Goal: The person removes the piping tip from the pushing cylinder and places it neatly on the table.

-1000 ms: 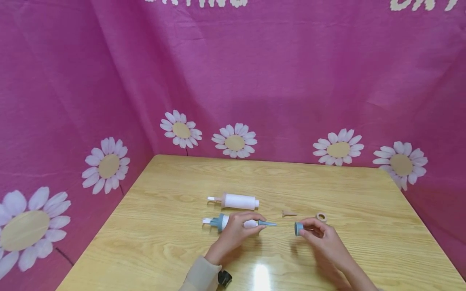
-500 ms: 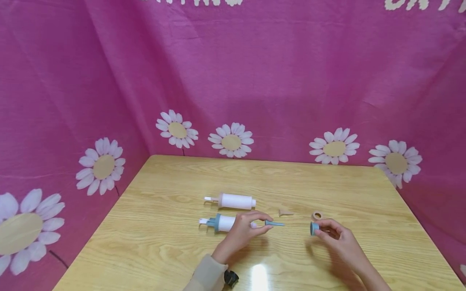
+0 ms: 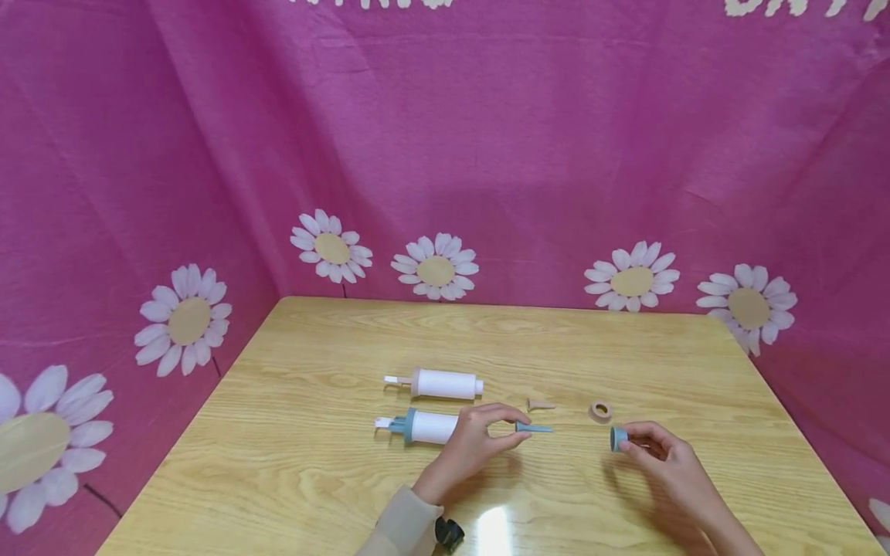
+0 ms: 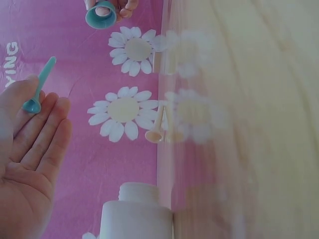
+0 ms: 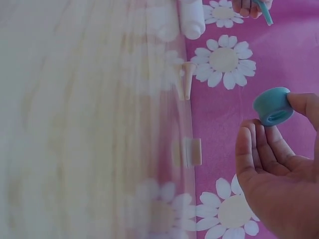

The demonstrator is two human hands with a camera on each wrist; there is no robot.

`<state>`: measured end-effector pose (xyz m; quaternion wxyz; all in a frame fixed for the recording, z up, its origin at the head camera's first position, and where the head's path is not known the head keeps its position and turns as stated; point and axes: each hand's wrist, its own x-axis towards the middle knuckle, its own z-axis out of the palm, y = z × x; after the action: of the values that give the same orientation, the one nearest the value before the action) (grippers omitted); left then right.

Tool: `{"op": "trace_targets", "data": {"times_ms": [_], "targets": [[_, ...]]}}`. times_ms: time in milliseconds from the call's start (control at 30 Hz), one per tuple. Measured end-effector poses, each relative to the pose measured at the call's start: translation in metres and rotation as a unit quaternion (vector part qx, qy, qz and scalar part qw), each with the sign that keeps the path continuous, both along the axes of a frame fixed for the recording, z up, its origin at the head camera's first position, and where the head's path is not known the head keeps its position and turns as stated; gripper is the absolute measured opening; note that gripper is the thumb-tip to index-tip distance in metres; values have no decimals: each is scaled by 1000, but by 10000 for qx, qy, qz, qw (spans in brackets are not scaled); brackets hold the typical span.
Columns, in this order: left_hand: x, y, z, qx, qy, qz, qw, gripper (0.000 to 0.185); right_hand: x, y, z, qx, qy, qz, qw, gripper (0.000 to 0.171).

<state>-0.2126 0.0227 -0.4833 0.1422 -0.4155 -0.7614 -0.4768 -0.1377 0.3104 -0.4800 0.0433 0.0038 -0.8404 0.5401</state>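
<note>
My left hand (image 3: 473, 444) pinches a slim teal nozzle (image 3: 535, 428) between thumb and fingertips, its narrow tip pointing right. In the left wrist view the nozzle (image 4: 42, 87) shows a flared, hollow base. Behind that hand lies a white tube with a teal collar and plunger (image 3: 433, 427), its right end hidden. My right hand (image 3: 664, 463) holds a teal ring cap (image 3: 618, 439) by its rim, above the table. Seen from the right wrist, the cap (image 5: 273, 106) has a hole through its smaller end. Nozzle and cap are apart.
A second white tube with a pinkish collar (image 3: 446, 384) lies farther back on the wooden table (image 3: 313, 479). Right of it rest a beige nozzle (image 3: 539, 405) and a beige ring cap (image 3: 600, 411). Pink flowered cloth (image 3: 521, 154) hangs behind and left.
My right hand has moved right with the teal cap, widening the gap between the hands. My left hand has shifted right with the nozzle, away from the teal-collared tube. The head view has turned slightly.
</note>
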Motion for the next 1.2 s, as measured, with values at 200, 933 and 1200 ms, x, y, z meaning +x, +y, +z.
{"op": "trace_targets", "data": {"times_ms": [200,933,1200], "targets": [[1,2,0,-24,-58,-94,9999,15,-5,-1,1,124,-85,137,9998,33],[1,2,-1,-97,-365,-238,9990,15,-27,11,-12,2080,576,1094,9703,28],[-1,5,1,-505,-318,-171,9981,18,-27,12,-14,2229,613,1213,9653,28]]}}
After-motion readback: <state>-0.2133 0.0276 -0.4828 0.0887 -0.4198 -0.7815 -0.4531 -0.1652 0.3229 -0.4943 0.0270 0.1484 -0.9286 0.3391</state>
